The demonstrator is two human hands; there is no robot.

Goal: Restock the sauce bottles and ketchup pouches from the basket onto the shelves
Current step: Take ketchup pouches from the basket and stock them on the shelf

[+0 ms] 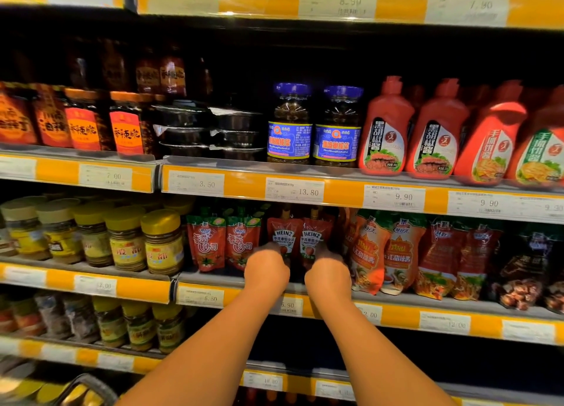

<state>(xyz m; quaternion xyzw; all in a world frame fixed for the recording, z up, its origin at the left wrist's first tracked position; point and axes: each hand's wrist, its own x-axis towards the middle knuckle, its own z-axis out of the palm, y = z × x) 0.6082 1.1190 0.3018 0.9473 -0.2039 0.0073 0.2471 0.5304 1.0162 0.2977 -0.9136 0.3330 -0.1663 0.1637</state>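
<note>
Both arms reach forward to the middle shelf (pixel 213 279), where two Heinz pouches stand upright side by side. The left hand (pixel 266 266) is at the foot of the left Heinz pouch (pixel 283 237), its fingers curled toward the pouch's lower part; the fingertips are blurred and hidden behind the knuckles, so the grip seems to be on the pouch but cannot be told for certain. The right hand (pixel 328 274) is at the foot of the right Heinz pouch (pixel 312 237) in the same way, fingers bent forward against its lower edge, with the contact itself out of sight. The two pouches touch each other and sit near the front lip of the shelf, above a price tag (pixel 288 305) reading 5.90. Just to their left stand two red tomato pouches (pixel 224 242) with green tops, and left of those a row of yellow-lidded jars (pixel 143 237). To the right of the Heinz pair stand orange chili-sauce pouches (pixel 384 253), then darker red bags farther along. On the shelf above, two blue-capped jars (pixel 312 124) stand together, with four red squeeze bottles (pixel 439 131) lined up to their right and stacked black tubs (pixel 207 131) to their left; dark jars with orange labels (pixel 103 121) fill the far left. At the bottom left corner the rim of a basket (pixel 88 387) shows, with yellow items inside it that are too blurred to name.
</note>
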